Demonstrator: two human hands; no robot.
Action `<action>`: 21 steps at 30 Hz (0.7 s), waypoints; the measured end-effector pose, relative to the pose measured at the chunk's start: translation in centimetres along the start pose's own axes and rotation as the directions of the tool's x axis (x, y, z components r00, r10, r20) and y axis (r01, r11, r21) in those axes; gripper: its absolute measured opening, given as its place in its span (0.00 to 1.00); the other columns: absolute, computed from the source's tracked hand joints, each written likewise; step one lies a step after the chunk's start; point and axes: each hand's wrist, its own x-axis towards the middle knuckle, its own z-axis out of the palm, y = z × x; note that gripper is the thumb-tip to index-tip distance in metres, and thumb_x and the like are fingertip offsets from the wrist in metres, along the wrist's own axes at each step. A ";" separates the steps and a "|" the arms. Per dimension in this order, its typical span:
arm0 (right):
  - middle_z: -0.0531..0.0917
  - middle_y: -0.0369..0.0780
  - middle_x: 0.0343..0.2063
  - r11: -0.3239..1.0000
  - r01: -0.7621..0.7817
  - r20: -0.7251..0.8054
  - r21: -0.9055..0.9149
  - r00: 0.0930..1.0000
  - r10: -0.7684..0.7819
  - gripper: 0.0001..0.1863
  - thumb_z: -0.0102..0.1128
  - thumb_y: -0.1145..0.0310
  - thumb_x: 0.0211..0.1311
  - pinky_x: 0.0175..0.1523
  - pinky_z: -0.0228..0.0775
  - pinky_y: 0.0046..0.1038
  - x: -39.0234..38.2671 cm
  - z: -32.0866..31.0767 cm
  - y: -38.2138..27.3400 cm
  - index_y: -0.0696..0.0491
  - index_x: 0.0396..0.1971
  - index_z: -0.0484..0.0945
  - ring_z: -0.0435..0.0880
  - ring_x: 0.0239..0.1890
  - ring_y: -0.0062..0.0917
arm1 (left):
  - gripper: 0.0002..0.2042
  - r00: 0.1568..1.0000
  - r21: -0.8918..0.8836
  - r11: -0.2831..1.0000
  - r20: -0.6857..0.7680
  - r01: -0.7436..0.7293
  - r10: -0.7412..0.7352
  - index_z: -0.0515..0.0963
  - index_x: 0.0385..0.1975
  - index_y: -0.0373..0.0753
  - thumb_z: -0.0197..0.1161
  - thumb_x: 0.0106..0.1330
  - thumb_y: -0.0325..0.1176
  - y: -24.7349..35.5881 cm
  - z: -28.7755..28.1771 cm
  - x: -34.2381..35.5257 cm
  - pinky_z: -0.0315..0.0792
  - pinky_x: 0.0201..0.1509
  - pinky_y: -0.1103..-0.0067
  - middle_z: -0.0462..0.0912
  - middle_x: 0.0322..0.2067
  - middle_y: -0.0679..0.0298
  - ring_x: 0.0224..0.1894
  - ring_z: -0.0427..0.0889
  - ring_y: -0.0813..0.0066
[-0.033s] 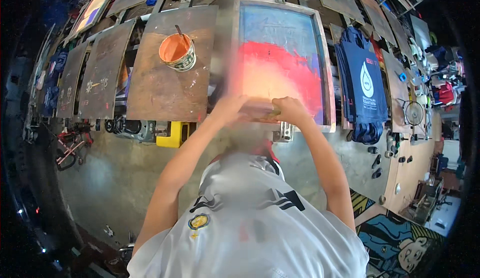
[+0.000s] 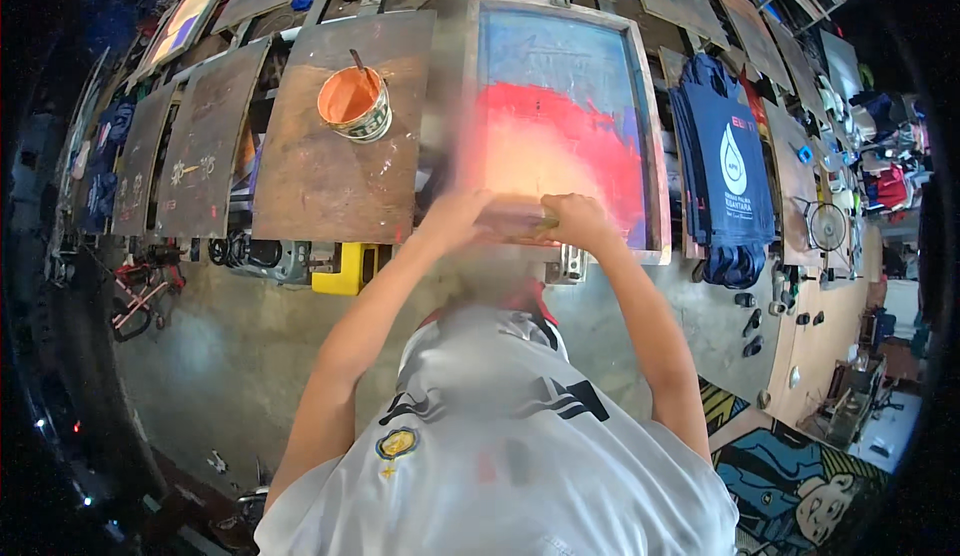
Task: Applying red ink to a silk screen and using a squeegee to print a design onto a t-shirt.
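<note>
A wooden-framed printing screen (image 2: pixel 655 136) lies on the bench ahead of me, its mesh blue at the far end and smeared with red-pink ink (image 2: pixel 570 111) from the middle toward me. Near its close end, my left hand (image 2: pixel 455 220) and my right hand (image 2: pixel 580 220) grip the two ends of a squeegee (image 2: pixel 518 220). Both hands are closed around it; the left one is partly blurred. The squeegee's lower edge is hidden. A bright pale glow covers the mesh just beyond my hands.
Left of the screen, a tub of orange ink (image 2: pixel 352 104) with a stick in it stands on a brown board (image 2: pixel 300 181). Dark blue printed bags (image 2: pixel 735 156) are stacked to the right. Below the bench are a yellow object (image 2: pixel 340 268) and a metal hinge clamp (image 2: pixel 570 266).
</note>
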 end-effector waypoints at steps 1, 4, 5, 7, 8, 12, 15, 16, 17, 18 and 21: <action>0.86 0.45 0.33 1.000 -0.005 0.000 0.003 1.000 0.005 0.23 0.74 0.51 0.48 0.42 0.76 0.45 0.0 0.2 -0.5 0.49 0.37 0.78 0.86 0.39 0.45 | 0.27 0.999 -0.020 1.000 -0.038 -0.018 0.017 0.73 0.54 0.39 0.74 0.52 0.31 -0.2 -0.1 -0.4 0.74 0.52 0.60 0.80 0.46 0.49 0.52 0.79 0.48; 0.86 0.45 0.33 0.998 -0.052 -0.104 0.023 0.993 0.054 0.23 0.73 0.51 0.50 0.42 0.76 0.46 -0.5 0.6 -1.3 0.50 0.38 0.76 0.86 0.38 0.45 | 0.23 0.994 -0.044 0.995 -0.070 -0.088 0.085 0.73 0.47 0.37 0.74 0.52 0.33 -1.9 0.5 1.2 0.73 0.53 0.64 0.78 0.46 0.54 0.51 0.78 0.50; 0.86 0.46 0.33 0.995 -0.096 -0.148 0.033 0.984 0.100 0.23 0.73 0.51 0.50 0.42 0.76 0.46 -0.7 1.2 -1.3 0.50 0.37 0.75 0.86 0.38 0.45 | 0.23 0.994 -0.045 0.995 -0.068 -0.089 0.086 0.73 0.47 0.37 0.74 0.52 0.33 -2.4 0.6 2.1 0.73 0.53 0.64 0.78 0.46 0.54 0.51 0.78 0.50; 0.86 0.46 0.33 0.988 -0.152 -0.195 0.042 0.968 0.157 0.23 0.73 0.52 0.50 0.42 0.76 0.46 -1.5 2.1 -1.4 0.51 0.36 0.74 0.86 0.37 0.45 | 0.23 0.962 -0.039 0.968 -0.125 -0.248 0.241 0.73 0.47 0.36 0.73 0.51 0.30 -2.6 0.5 4.7 0.72 0.55 0.65 0.78 0.46 0.55 0.52 0.76 0.52; 0.85 0.46 0.33 0.968 -0.238 -0.251 0.078 0.935 0.250 0.22 0.73 0.53 0.51 0.41 0.77 0.45 -1.9 2.8 -1.8 0.52 0.37 0.73 0.86 0.36 0.45 | 0.23 0.971 -0.088 0.968 -0.043 -0.236 0.233 0.74 0.46 0.36 0.73 0.49 0.29 -1.9 -0.3 6.2 0.71 0.56 0.65 0.77 0.46 0.56 0.53 0.76 0.53; 0.85 0.47 0.33 0.917 -0.366 -0.379 0.159 0.835 0.399 0.22 0.73 0.57 0.51 0.40 0.77 0.44 -1.6 3.8 -3.7 0.52 0.38 0.73 0.86 0.35 0.44 | 0.24 0.928 -0.021 0.930 0.072 -0.366 0.366 0.74 0.44 0.37 0.75 0.45 0.28 -3.3 -1.3 10.1 0.72 0.55 0.64 0.77 0.43 0.56 0.49 0.76 0.53; 0.85 0.46 0.32 0.934 -0.307 -0.276 0.184 0.896 0.348 0.22 0.74 0.56 0.50 0.40 0.77 0.44 -2.4 3.4 -2.4 0.52 0.37 0.74 0.86 0.36 0.44 | 0.24 0.917 -0.134 0.908 -0.025 -0.398 0.399 0.73 0.41 0.36 0.76 0.44 0.29 -2.1 -0.9 8.6 0.73 0.51 0.64 0.78 0.40 0.56 0.46 0.77 0.51; 0.85 0.46 0.32 0.930 -0.316 -0.282 0.190 0.890 0.360 0.22 0.74 0.56 0.50 0.40 0.77 0.44 -2.7 2.8 -1.6 0.52 0.37 0.74 0.86 0.36 0.44 | 0.23 0.924 0.013 0.925 0.049 -0.381 0.380 0.73 0.39 0.36 0.77 0.46 0.33 -1.1 -1.3 7.6 0.73 0.47 0.63 0.78 0.38 0.54 0.45 0.79 0.49; 0.85 0.46 0.32 0.955 -0.250 -0.259 0.158 0.923 0.285 0.22 0.74 0.55 0.47 0.41 0.77 0.45 -2.7 1.6 -0.7 0.51 0.37 0.75 0.86 0.37 0.45 | 0.23 0.923 0.020 0.924 0.051 -0.383 0.381 0.73 0.39 0.36 0.77 0.46 0.33 -0.3 -1.1 6.8 0.73 0.47 0.63 0.78 0.38 0.54 0.45 0.79 0.49; 0.85 0.46 0.31 0.975 -0.184 -0.233 0.128 0.950 0.209 0.23 0.75 0.55 0.45 0.41 0.76 0.46 -2.6 0.4 0.3 0.50 0.37 0.77 0.85 0.37 0.46 | 0.22 0.953 0.048 0.952 0.039 -0.303 0.301 0.72 0.39 0.36 0.77 0.48 0.35 0.1 -0.5 6.2 0.74 0.46 0.62 0.79 0.38 0.53 0.44 0.79 0.49; 0.86 0.45 0.31 0.984 -0.174 -0.105 0.028 0.979 0.176 0.22 0.75 0.55 0.44 0.42 0.76 0.45 -1.6 -2.1 3.8 0.48 0.38 0.78 0.85 0.38 0.44 | 0.22 0.985 0.059 0.984 0.036 -0.169 0.167 0.72 0.40 0.35 0.75 0.53 0.39 0.5 1.7 6.8 0.74 0.44 0.61 0.79 0.37 0.51 0.43 0.80 0.49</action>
